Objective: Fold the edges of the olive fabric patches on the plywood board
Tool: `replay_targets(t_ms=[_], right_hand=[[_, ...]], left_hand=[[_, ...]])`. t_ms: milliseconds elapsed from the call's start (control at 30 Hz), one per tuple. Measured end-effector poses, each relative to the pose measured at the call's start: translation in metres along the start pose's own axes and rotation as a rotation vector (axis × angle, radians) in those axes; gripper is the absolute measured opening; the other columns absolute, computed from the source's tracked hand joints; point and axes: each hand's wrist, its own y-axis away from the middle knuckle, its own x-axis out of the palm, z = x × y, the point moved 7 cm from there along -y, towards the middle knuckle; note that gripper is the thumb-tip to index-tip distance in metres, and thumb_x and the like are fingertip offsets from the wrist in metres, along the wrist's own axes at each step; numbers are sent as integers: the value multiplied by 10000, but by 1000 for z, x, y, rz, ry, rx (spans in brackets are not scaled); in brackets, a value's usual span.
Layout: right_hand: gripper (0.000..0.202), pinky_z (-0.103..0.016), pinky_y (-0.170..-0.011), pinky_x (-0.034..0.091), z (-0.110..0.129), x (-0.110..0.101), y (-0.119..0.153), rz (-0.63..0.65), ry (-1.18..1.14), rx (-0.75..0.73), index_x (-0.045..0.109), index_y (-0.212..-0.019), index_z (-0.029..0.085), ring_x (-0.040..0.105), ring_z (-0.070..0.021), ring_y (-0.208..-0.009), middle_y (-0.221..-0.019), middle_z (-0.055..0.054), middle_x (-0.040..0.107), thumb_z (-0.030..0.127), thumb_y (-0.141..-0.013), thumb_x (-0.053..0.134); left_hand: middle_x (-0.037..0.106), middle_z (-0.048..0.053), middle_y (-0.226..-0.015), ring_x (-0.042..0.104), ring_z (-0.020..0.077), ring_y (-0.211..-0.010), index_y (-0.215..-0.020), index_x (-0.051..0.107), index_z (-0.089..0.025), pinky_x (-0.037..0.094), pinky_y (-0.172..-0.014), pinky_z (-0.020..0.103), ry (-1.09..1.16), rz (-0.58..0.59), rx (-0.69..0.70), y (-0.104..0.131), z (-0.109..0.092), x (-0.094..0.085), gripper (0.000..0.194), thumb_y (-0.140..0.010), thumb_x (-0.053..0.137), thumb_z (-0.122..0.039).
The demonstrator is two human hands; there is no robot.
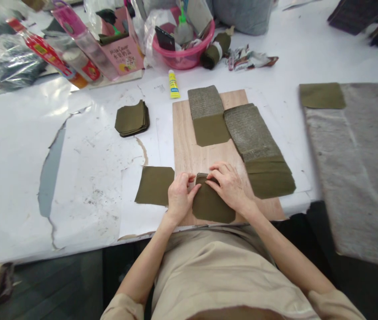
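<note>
An olive fabric piece (214, 202) with clipped lower corners lies on the wooden board (184, 133), near the table's front edge. My left hand (181, 193) pinches its upper left edge between thumb and curled fingers. At the upper right edge, my right hand (227, 184) presses thumb and fingertips onto the same piece. A bit of grey backing shows along the top edge between the hands. Just left of my left hand lies a flat olive fabric square (154, 186). Beyond my hands are a grey-and-olive piece (211, 129) and a fanned stack of such pieces (269, 175).
A small stack of olive pieces (130, 119) sits at the left. A yellow glue tube (174, 85) lies beyond the board. Bottles, a pink box (125, 55) and a pink basket (189, 60) line the back. At the right, a grey-covered surface (369, 169) stands across a gap.
</note>
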Motion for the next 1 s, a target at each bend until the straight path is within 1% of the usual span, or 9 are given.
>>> replay_targets(t_ms=[133,300,367,500,700,800,900,1000], right_hand=[[177,-411,-973,432,1,-3,2,-11,1,14,605,-984,203,507,-249,-1134,-1141,-91,583,202,-835,700],[176,-422,-982,427,0,0,4,-2,11,10,604,-992,203,499,-254,-1146,-1140,-93,582,205,-840,692],[171,-426,-983,426,-1,1,5,-7,13,12,608,-996,201,498,-255,-1147,-1144,-96,583,210,-844,686],[157,-419,-983,423,-1,3,6,-15,14,14,620,-1000,201,498,-250,-1149,-1139,-94,588,219,-854,676],[135,-419,-969,417,-1,5,7,-19,18,6,666,-1017,231,507,-246,-1128,-1127,-90,592,239,-884,643],[111,-406,-962,412,0,5,8,-36,21,-4,689,-988,237,515,-238,-1113,-1119,-87,601,242,-899,624],[99,-377,-924,412,1,4,8,-39,40,-13,701,-953,232,532,-224,-1052,-1058,-71,631,257,-909,616],[141,-356,-887,405,3,3,9,-40,81,-25,712,-936,235,529,-210,-976,-944,-50,653,268,-936,575]], left_hand=[[600,-8,-877,549,137,-765,-1004,587,-215,453,-717,260,32,61,3,-5,-2,-3,180,-850,679,-229],[596,-22,-833,555,109,-701,-1013,636,-230,436,-677,230,15,128,50,-13,-4,-3,110,-912,607,-262],[606,-21,-825,566,108,-705,-962,650,-228,426,-672,226,-40,131,88,-17,-6,-2,86,-927,585,-273],[627,-8,-834,589,122,-740,-870,643,-215,419,-671,229,-121,120,150,-21,-7,0,138,-948,545,-274],[634,6,-839,604,133,-766,-892,638,-213,445,-692,243,-76,157,238,-21,-6,-2,151,-961,514,-266],[641,15,-847,613,138,-785,-895,638,-209,455,-704,247,-87,169,272,-20,-6,-3,166,-967,502,-272],[649,24,-863,618,139,-798,-904,637,-198,459,-705,243,-151,167,328,-19,-7,-1,182,-975,488,-273],[648,27,-858,615,134,-783,-910,638,-190,454,-682,233,-214,146,377,-16,-9,-1,194,-981,477,-272]])
